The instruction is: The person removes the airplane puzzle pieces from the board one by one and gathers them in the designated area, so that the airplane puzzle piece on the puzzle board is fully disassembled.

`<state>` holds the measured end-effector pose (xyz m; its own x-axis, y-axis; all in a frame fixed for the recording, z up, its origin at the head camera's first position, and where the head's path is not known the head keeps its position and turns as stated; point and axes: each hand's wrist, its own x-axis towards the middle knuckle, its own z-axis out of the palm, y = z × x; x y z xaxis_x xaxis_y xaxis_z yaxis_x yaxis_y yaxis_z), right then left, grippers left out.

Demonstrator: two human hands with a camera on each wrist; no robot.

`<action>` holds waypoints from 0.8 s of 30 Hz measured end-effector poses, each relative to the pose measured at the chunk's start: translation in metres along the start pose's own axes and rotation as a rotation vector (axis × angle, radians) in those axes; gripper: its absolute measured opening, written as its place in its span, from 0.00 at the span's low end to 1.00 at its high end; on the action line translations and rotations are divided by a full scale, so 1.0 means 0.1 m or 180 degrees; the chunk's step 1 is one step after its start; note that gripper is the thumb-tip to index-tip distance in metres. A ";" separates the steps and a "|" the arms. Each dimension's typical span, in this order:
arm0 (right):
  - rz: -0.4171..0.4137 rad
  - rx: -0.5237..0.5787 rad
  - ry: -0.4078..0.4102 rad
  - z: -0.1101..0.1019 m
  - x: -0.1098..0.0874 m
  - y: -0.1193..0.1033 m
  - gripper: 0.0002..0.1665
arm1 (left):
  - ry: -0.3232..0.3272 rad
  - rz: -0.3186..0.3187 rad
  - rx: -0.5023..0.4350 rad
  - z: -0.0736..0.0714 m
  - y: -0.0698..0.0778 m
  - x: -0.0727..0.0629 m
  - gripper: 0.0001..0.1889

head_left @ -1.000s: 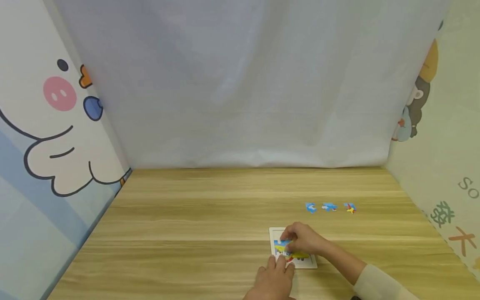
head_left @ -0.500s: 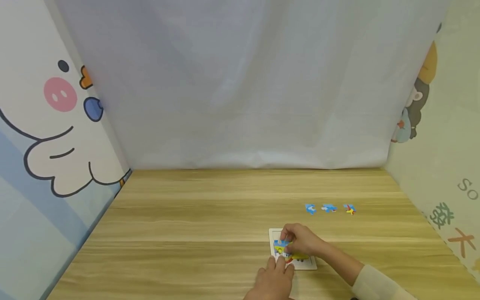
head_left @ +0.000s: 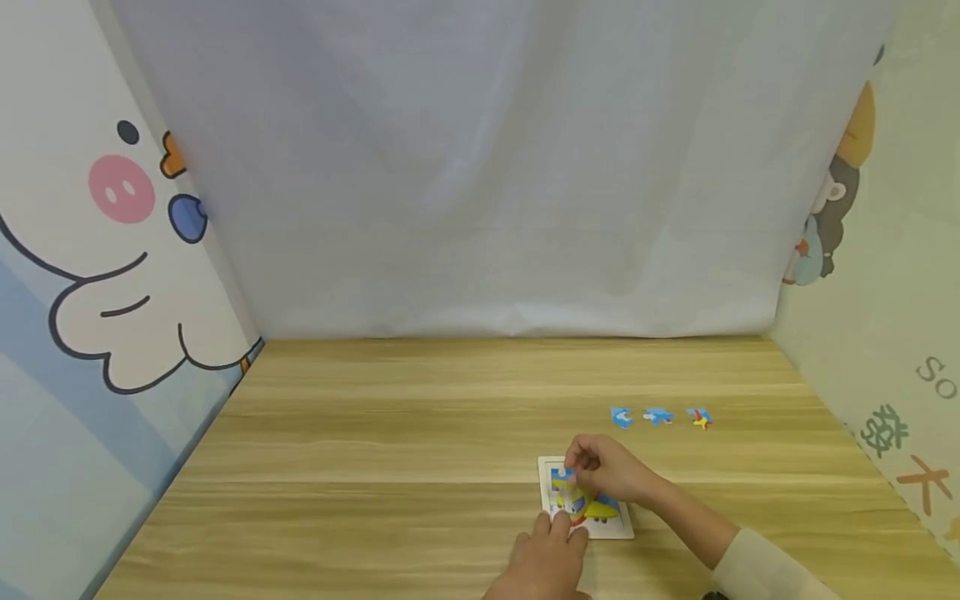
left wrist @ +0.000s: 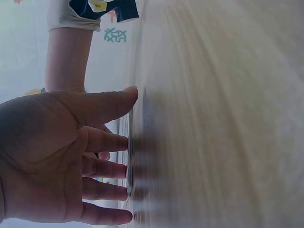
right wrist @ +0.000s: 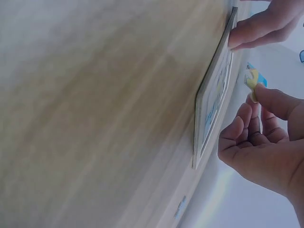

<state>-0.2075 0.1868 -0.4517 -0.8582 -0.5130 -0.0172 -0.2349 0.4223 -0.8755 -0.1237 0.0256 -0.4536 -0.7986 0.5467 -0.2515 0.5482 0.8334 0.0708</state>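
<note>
1. Head: puzzle board (head_left: 609, 535) on desk (head_left: 360, 467), my 5 o'clock; 3 loose pcs (head_left: 658, 416) at its 1–2 o'clock; R hand (head_left: 618, 473) above.
2. L wrist: my L hand (left wrist: 42, 156) grips nothing, straight fingertips at board edge, prob. steadying.
3. R wrist: R hand pinches yellow-blue pc (right wrist: 253, 77), clear of board. Prob. fitting step; next: align, press in.

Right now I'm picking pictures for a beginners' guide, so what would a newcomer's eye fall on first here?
Probably the big white cartoon figure on the wall, at the left of the head view. Next, low and right of center, the right hand pinches a puzzle piece above the puzzle board, while the left hand touches the board's near edge. Farther back on the table, three loose pieces lie in a row.
</note>
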 end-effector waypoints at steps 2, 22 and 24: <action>0.0007 0.0000 -0.0005 -0.01 0.01 0.00 0.06 | -0.0017 -0.0004 -0.0034 -0.01 0.00 0.00 0.35; 0.0075 -0.0145 0.0280 -0.39 -0.13 0.09 0.05 | 0.0042 -0.0019 0.0176 0.04 0.05 0.01 0.21; 0.0091 -0.0101 0.0328 -0.45 -0.15 0.08 0.06 | 0.0059 -0.0016 0.0202 0.04 0.04 0.01 0.21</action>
<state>-0.2174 0.2314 -0.4368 -0.9068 -0.4214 0.0093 -0.2225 0.4599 -0.8597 -0.1210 0.0295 -0.4577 -0.8057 0.5443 -0.2336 0.5582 0.8297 0.0082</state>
